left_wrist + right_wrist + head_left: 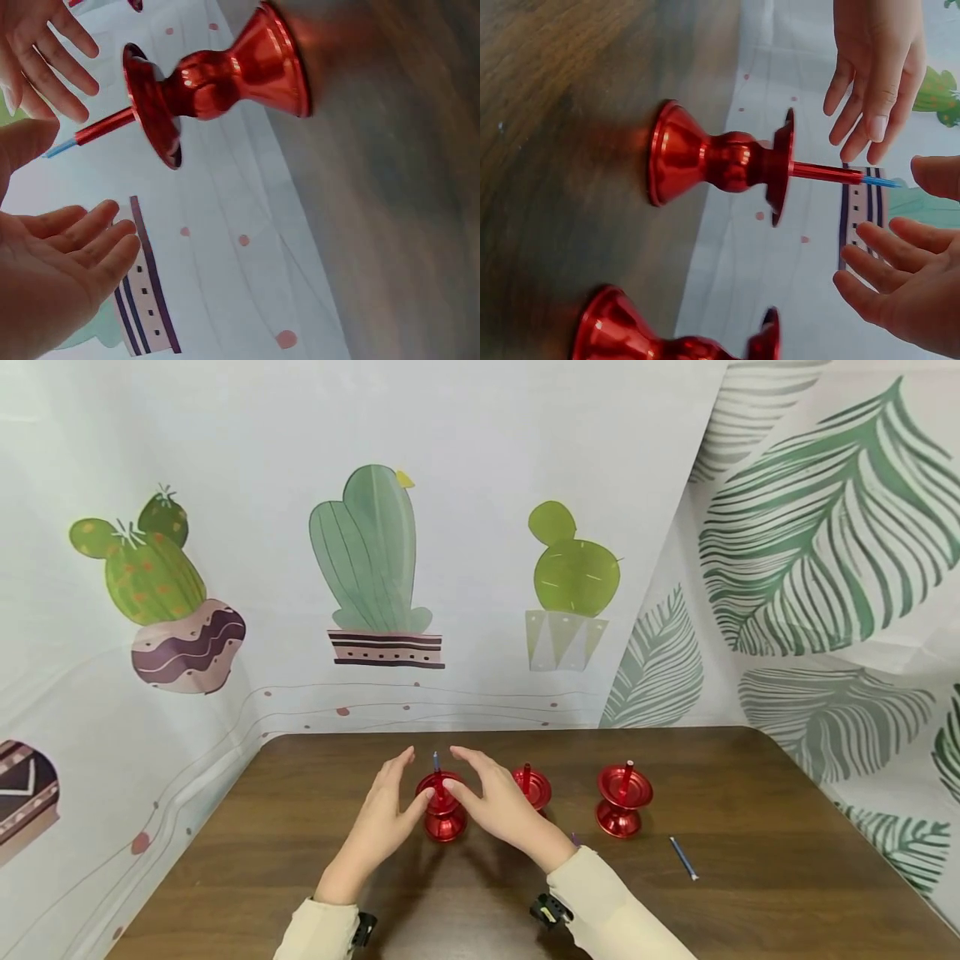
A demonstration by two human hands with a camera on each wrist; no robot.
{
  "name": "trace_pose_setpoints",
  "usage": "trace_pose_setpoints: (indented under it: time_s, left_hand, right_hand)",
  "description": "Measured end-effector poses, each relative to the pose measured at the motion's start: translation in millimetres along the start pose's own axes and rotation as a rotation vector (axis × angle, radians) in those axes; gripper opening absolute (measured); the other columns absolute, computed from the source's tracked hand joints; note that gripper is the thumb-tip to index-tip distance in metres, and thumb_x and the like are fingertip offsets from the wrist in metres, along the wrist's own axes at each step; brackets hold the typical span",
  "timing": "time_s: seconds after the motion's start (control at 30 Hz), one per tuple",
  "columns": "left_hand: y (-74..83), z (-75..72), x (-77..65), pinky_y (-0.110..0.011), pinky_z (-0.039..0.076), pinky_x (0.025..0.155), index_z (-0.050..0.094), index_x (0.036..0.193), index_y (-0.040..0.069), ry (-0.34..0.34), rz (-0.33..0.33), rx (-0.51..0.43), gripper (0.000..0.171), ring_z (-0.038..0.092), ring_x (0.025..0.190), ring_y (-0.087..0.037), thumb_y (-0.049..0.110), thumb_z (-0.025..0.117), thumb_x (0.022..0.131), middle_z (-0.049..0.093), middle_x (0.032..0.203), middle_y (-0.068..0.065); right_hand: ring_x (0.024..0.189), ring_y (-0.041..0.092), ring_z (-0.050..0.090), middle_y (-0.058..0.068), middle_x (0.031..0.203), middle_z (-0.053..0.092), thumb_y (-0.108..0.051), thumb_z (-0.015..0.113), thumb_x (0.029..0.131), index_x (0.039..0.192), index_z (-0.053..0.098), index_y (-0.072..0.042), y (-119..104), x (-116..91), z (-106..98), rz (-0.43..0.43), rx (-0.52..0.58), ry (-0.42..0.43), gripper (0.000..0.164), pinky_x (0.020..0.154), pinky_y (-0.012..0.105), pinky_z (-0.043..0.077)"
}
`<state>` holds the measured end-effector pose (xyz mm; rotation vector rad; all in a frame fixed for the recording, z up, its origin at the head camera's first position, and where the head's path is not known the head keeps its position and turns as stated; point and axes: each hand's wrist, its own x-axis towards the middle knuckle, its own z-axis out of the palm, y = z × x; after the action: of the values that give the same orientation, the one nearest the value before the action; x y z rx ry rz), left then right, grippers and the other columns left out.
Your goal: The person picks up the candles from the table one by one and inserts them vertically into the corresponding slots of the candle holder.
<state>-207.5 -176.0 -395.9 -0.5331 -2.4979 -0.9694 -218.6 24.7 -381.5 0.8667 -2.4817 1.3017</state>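
Observation:
A shiny red candle holder [446,823] stands upright on the brown table, with a thin blue candle [437,762] set in its central tube. My left hand [381,821] is raised at its left side, fingers extended and thumb spread. On the other side my right hand [495,802] mirrors it, palm facing inward. In the left wrist view both hands flank the blue candle [61,148], apart from it. The right wrist view shows the red holder [735,161] between the wrists with no fingers around it. Neither hand holds anything.
A second red holder [534,787] stands partly behind my right hand. Farther right is a third red holder [624,793], its tube without a candle. A blue candle [683,858] lies on the table [757,827]. A purple tip [575,839] shows beside my right wrist.

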Motion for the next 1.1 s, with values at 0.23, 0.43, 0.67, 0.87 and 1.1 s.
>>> trace_pose_setpoints:
  time_s: [0.23, 0.43, 0.67, 0.87, 1.1]
  left_hand:
    - [13.3, -2.2, 2.5, -0.051, 0.041, 0.101, 0.04, 0.142, 0.001, 0.078, 0.085, -0.011, 0.067, 0.048, 0.125, -0.031, 0.01, 0.074, 0.085, 0.052, 0.132, -0.016]
    - [28.5, -4.3, 4.8, -0.049, 0.041, 0.102, 0.04, 0.142, 0.004, 0.119, 0.17, -0.028, 0.066, 0.047, 0.126, -0.028, 0.008, 0.073, 0.085, 0.052, 0.133, -0.013]
    - [47.1, -2.4, 10.3, -0.044, 0.041, 0.104, 0.04, 0.143, 0.007, 0.087, 0.201, -0.068, 0.063, 0.045, 0.127, -0.022, 0.01, 0.07, 0.087, 0.05, 0.135, -0.01]
    - [55.2, 7.4, 14.8, -0.045, 0.039, 0.105, 0.04, 0.143, 0.006, 0.066, 0.234, -0.073, 0.065, 0.044, 0.128, -0.023, 0.012, 0.071, 0.087, 0.048, 0.137, -0.01]
    - [61.6, 22.0, 19.5, -0.049, 0.036, 0.107, 0.04, 0.143, 0.002, 0.031, 0.293, -0.078, 0.063, 0.045, 0.129, -0.027, 0.014, 0.07, 0.088, 0.048, 0.138, -0.014]
  right_hand:
    - [0.125, 0.023, 0.051, 0.008, 0.132, 0.057, -0.022, 0.064, 0.093, 0.14, 0.048, -0.01, -9.0, -9.8, -15.0, -0.042, -0.007, 0.048, 0.05, 0.102, 0.048, 0.042]
    - [0.121, 0.017, 0.054, 0.005, 0.129, 0.06, -0.02, 0.065, 0.093, 0.137, 0.051, -0.012, -9.4, -16.5, -30.2, -0.12, -0.035, 0.098, 0.047, 0.096, 0.042, 0.047]
    - [0.122, 0.014, 0.054, 0.001, 0.129, 0.06, -0.019, 0.064, 0.093, 0.135, 0.053, -0.016, -6.4, -24.6, -49.7, -0.176, -0.041, 0.165, 0.043, 0.1, 0.042, 0.044]
    - [0.12, 0.017, 0.056, 0.001, 0.128, 0.061, -0.013, 0.065, 0.092, 0.132, 0.055, -0.013, -0.6, -32.9, -62.6, -0.18, -0.083, 0.222, 0.042, 0.098, 0.044, 0.046]
    - [0.121, 0.021, 0.056, 0.005, 0.126, 0.063, -0.006, 0.068, 0.088, 0.13, 0.056, -0.007, 11.3, -45.1, -72.6, -0.158, -0.131, 0.293, 0.044, 0.097, 0.045, 0.045]
